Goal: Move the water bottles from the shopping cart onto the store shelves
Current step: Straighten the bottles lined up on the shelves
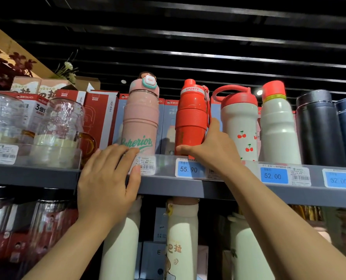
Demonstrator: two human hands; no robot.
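A red sports bottle (191, 116) stands upright on the top shelf (46, 175), and my right hand (210, 148) is wrapped around its lower part, thumb up its right side. Left of it stands a pink bottle (140, 120) with green script lettering. My left hand (107, 178) lies flat over the shelf's front edge, fingertips touching the clear rail in front of the pink bottle's base. Right of the red bottle are a white cherry-print bottle (240, 126) with a red loop lid and a white bottle (277, 128) with a red cap. The shopping cart is out of view.
Dark and blue flasks (317, 128) stand at the far right. Glass mugs (61, 126) and red boxes (99, 118) fill the shelf's left side. Blue price tags (189, 169) line the front rail. Cream bottles (182, 239) stand on the shelf below. A dark slatted ceiling is overhead.
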